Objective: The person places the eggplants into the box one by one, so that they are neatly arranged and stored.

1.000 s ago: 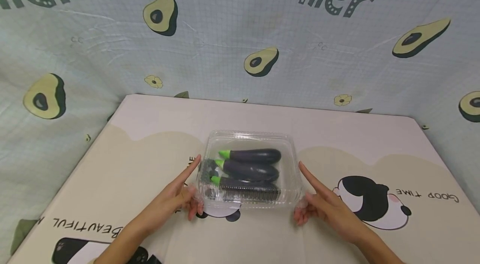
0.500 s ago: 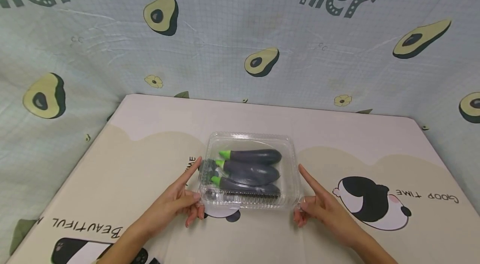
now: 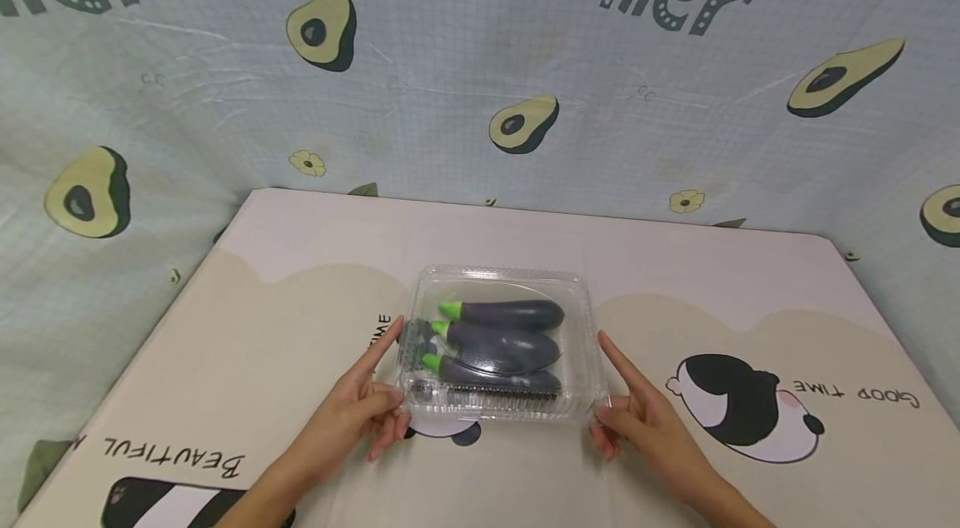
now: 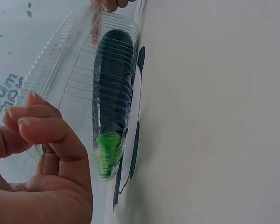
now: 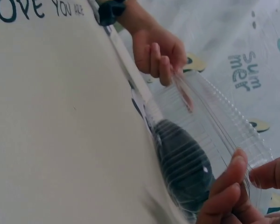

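Note:
A clear plastic clamshell box (image 3: pixel 581 361) lies near the middle of the table, its lid down. Inside are three dark purple eggplants with green stem ends: a back one (image 3: pixel 517 314), a middle one (image 3: pixel 498 347) and a front one (image 3: pixel 498 376). My left hand (image 3: pixel 352 407) pinches the box's rim at the near left corner between thumb and fingers, index finger stretched along the side. At the near right corner my right hand (image 3: pixel 648 415) pinches the rim likewise, its index finger pointing along the right side. Ridged side walls show in both wrist views.
A cloth with printed panda (image 3: pixel 746 407) and lettering covers the table (image 3: pixel 480 478). Behind and beside it hangs a pale curtain (image 3: pixel 420 120) printed with avocados. A dark band (image 5: pixel 111 11) circles the left wrist.
Both hands have shifted slightly toward me, and their thumbs now lie on the box's near corners. The box has shifted and tilted slightly, showing more of the front eggplant through the lid.

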`<action>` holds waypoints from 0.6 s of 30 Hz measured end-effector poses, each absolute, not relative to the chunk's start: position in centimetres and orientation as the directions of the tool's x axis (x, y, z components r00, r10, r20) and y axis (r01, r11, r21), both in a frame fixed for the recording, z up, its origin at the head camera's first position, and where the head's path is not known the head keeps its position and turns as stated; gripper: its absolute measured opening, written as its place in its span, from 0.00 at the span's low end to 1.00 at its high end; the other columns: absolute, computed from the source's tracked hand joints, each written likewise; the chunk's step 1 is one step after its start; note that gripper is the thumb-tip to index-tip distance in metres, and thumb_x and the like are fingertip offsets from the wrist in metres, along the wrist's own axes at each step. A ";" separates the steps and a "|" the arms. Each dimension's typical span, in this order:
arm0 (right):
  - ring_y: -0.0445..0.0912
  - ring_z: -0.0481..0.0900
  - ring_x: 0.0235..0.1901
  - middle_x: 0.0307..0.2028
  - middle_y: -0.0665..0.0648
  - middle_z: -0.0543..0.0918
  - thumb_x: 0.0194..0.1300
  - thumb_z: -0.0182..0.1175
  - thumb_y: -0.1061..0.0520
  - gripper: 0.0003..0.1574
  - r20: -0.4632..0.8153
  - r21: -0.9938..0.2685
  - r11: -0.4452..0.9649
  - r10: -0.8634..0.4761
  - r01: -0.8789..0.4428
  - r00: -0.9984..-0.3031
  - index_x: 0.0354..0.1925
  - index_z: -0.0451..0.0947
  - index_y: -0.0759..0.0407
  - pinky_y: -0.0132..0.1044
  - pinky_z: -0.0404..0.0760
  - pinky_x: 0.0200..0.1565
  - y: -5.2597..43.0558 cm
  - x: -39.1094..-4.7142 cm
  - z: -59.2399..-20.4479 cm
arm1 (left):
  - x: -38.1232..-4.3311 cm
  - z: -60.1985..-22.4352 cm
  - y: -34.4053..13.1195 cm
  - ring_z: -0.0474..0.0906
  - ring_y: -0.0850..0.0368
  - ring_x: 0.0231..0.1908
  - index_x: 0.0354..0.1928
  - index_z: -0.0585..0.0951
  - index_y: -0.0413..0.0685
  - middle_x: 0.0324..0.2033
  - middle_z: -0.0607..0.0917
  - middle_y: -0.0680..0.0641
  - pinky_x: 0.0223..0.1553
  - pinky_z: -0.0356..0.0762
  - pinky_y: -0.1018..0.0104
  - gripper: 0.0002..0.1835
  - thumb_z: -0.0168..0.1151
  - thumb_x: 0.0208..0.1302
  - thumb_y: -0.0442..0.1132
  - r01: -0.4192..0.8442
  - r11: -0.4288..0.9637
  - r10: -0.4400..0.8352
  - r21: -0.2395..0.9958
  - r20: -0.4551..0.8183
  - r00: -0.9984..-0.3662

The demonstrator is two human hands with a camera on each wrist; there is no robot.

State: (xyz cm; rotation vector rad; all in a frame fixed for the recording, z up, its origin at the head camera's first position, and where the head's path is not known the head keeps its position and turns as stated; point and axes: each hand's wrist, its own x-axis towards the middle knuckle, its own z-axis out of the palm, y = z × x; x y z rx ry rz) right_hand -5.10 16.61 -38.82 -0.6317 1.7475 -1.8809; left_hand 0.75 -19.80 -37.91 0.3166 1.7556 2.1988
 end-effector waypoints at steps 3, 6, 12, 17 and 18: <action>0.49 0.73 0.19 0.19 0.64 0.76 0.69 0.48 0.71 0.49 -0.018 -0.997 -0.050 -0.623 0.062 -0.782 0.76 0.35 0.49 0.39 0.78 0.24 16.5 -4.9 -38.9 | 0.9 -37.7 -19.6 0.67 0.61 0.13 0.76 0.38 0.58 0.20 0.78 0.46 0.15 0.65 0.70 0.42 0.43 0.68 0.25 -0.121 -0.186 0.344 0.975 -0.051 -0.938; 0.47 0.73 0.19 0.19 0.64 0.76 0.68 0.47 0.71 0.49 -0.019 -0.997 -0.048 -0.619 0.062 -0.785 0.76 0.36 0.48 0.39 0.78 0.23 16.4 -4.9 -38.9 | 0.9 -37.7 -19.4 0.62 0.62 0.13 0.76 0.38 0.57 0.18 0.75 0.48 0.12 0.55 0.67 0.43 0.44 0.66 0.24 -0.134 -0.199 0.331 0.971 -0.062 -0.942; 0.46 0.71 0.18 0.18 0.65 0.75 0.68 0.47 0.72 0.49 -0.017 -0.997 -0.047 -0.606 0.057 -0.796 0.76 0.37 0.47 0.39 0.77 0.21 16.3 -4.7 -38.9 | 0.9 -37.8 -19.2 0.57 0.61 0.15 0.76 0.38 0.55 0.17 0.71 0.50 0.12 0.45 0.63 0.43 0.44 0.66 0.23 -0.124 -0.246 0.323 0.961 -0.040 -0.945; 0.46 0.71 0.18 0.18 0.67 0.75 0.68 0.47 0.72 0.49 -0.015 -0.997 -0.047 -0.602 0.054 -0.798 0.76 0.36 0.48 0.38 0.77 0.21 16.3 -4.6 -39.0 | 0.9 -37.9 -19.1 0.60 0.63 0.18 0.76 0.38 0.54 0.17 0.70 0.50 0.13 0.45 0.66 0.44 0.44 0.65 0.22 -0.127 -0.249 0.312 0.960 -0.044 -0.949; 0.46 0.71 0.18 0.18 0.67 0.75 0.68 0.47 0.72 0.49 -0.017 -0.998 -0.045 -0.601 0.054 -0.799 0.76 0.36 0.48 0.38 0.77 0.21 16.3 -4.6 -39.0 | 0.9 -37.9 -19.0 0.61 0.63 0.18 0.76 0.37 0.54 0.17 0.70 0.50 0.14 0.46 0.66 0.44 0.44 0.65 0.22 -0.129 -0.250 0.312 0.960 -0.046 -0.949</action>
